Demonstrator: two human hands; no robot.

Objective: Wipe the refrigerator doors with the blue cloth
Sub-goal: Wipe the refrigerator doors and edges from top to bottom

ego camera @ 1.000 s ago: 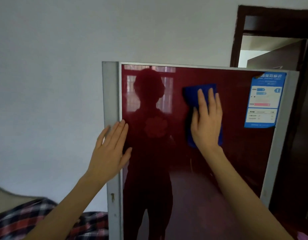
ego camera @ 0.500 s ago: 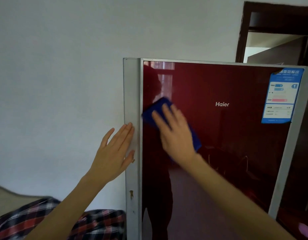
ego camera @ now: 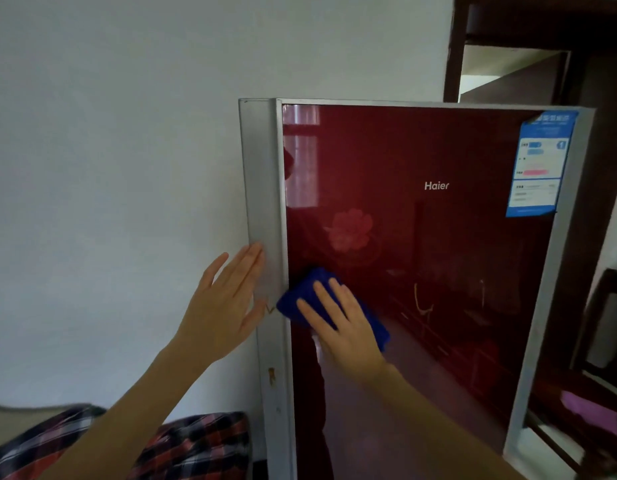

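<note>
Pressing flat on the blue cloth (ego camera: 374, 325), the right hand (ego camera: 345, 329) holds it against the glossy red refrigerator door (ego camera: 456, 289), low on the door's left part, just beside the silver side strip (ego camera: 262, 174). The cloth is folded into an oblong pad. Its long axis runs on a slant, from an upper-left end at the strip's edge down to a lower-right end that shows past the side of the hand. The right fingers lie straight and slightly spread along that same slant, tips toward the upper left; the grip is unclenched, the palm pushing the cloth rather than curling round it. The left hand (ego camera: 224, 306) is likewise flat, its grip slack and holding nothing, fingers straight and pointing up and to the right, their tips resting on the silver strip near the cloth's upper end. Higher on the door are a pale flower print (ego camera: 350, 228), the white Haier logo (ego camera: 436, 186) and, in the top right corner, a blue label (ego camera: 539, 164). A white wall (ego camera: 109, 168) stands to the left, with plaid fabric (ego camera: 196, 445) below it.
</note>
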